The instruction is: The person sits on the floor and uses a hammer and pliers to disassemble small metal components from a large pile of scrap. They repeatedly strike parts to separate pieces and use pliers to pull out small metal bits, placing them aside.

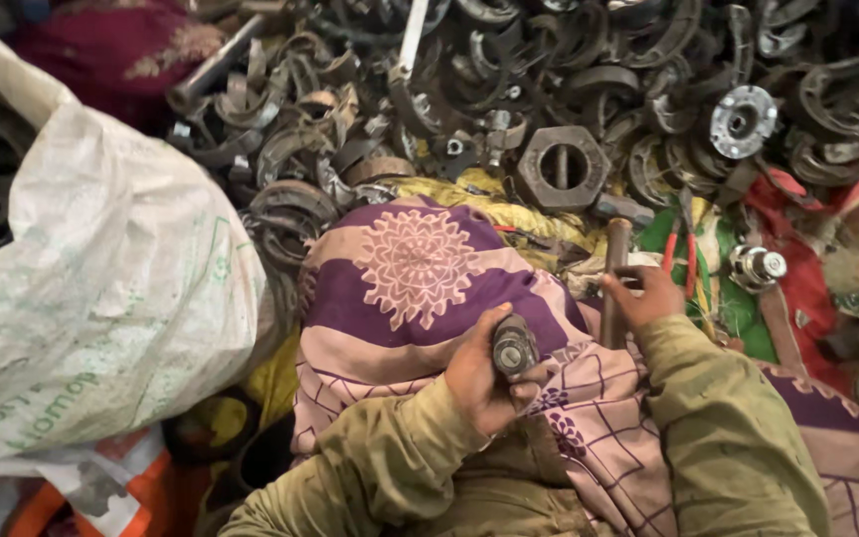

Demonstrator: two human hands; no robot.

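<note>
Purple patterned cloth (420, 278) at centre lay bare; brake shoes (290, 149) (heaped across the top) and the white sack (101, 278) at left blocked passage.

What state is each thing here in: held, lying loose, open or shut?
Left hand: closed around a small metal part, held over the lap.
Right hand: gripping a brown rod, held upright.
Patterned purple cloth: draped over the lap.
Large hexagonal nut: lying flat on the pile.
Red-handled pliers: lying loose, untouched.
White woven sack: bulging, lying on its side.
Curved metal scrap pieces: heaped loosely.
</note>
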